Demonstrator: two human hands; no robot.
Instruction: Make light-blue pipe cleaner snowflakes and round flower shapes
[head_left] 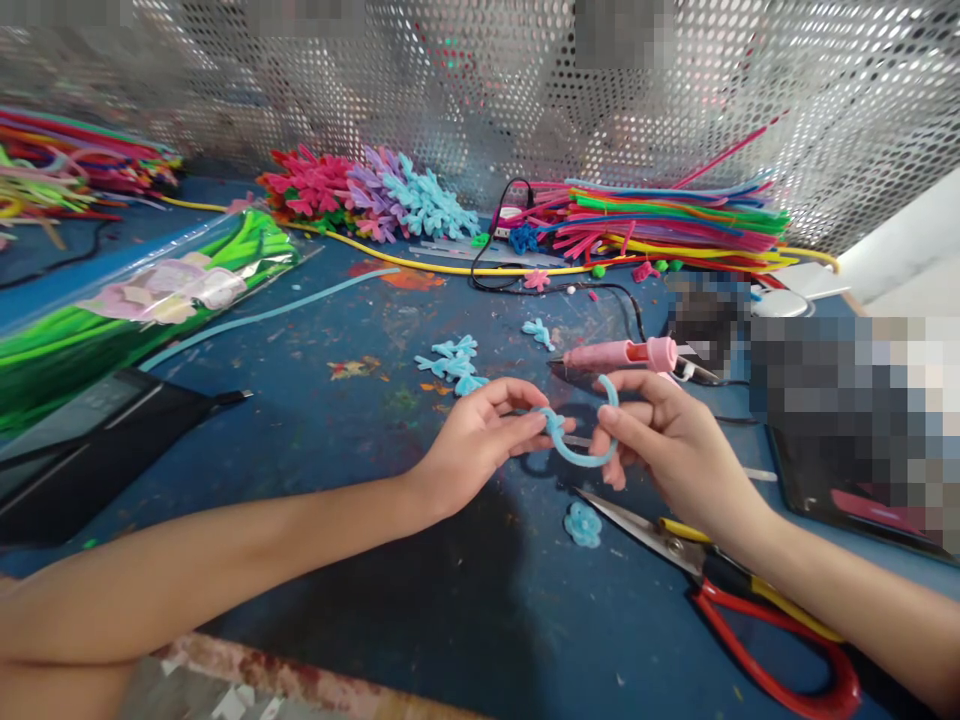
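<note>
Between both hands a light-blue pipe cleaner [583, 459] curves downward in a U. My left hand [487, 435] pinches its left end, which looks twisted into small loops. With thumb and fingers my right hand [656, 430] grips the other side, and a short end sticks up above the thumb. Just below lies a small blue pipe-cleaner flower [583, 524]. Scissors [660, 540] with red and yellow handles lie partly under my right forearm. Behind my right hand rests a pink glue gun [619, 354]. Several branched blue pieces [452, 360] lie beyond my left hand.
Bundled pipe cleaners [675, 220] and finished-looking coloured branches [367, 195] line the perforated metal panel [420, 90]. A plastic bag of green pipe cleaners [150, 300] and a black pouch [105, 450] lie left. A yellow cord [420, 266] crosses the blue table.
</note>
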